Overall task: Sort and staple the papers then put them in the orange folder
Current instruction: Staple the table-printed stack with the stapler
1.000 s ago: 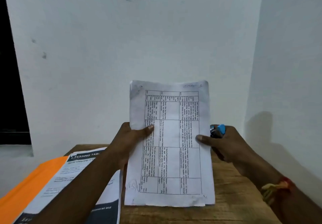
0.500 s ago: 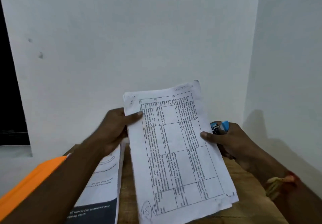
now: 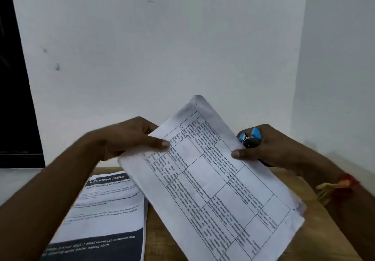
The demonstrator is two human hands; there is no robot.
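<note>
Hidden or unclear: the orange folder cannot be made out; only a faint orange sliver shows at the left arm's edge, too thin to name. The left forearm covers the lower left corner of the printed sheet (image 3: 109,210). The held stack runs off the bottom of the frame. Small print on both papers is blurred, apart from a heading ending in "TABLE".

Left hand (image 3: 129,139): raised above the table, thumb pressed on the front of the paper stack (image 3: 211,181) at its upper left edge, other fingers behind it and out of sight; closed in a pinch on the stack.

Paper stack, place and direction: held in the air between both hands, above the wooden table (image 3: 160,232). Its long axis slants from upper left to lower right, the top corner pointing up toward the white wall (image 3: 162,47). The ruled grid of text faces the camera. Several sheet edges fan out slightly at the lower right corner.

Right hand (image 3: 267,149): thumb on the stack's right edge, fingers curled around a blue stapler (image 3: 250,137); it grips both at once. The stapler's nose peeks out just beside the paper edge. A red and yellow thread band (image 3: 334,187) circles the wrist.

Surroundings: the printed sheet lies flat on the table at left, partly under the stack. A dark opening (image 3: 14,98) fills the far left.
</note>
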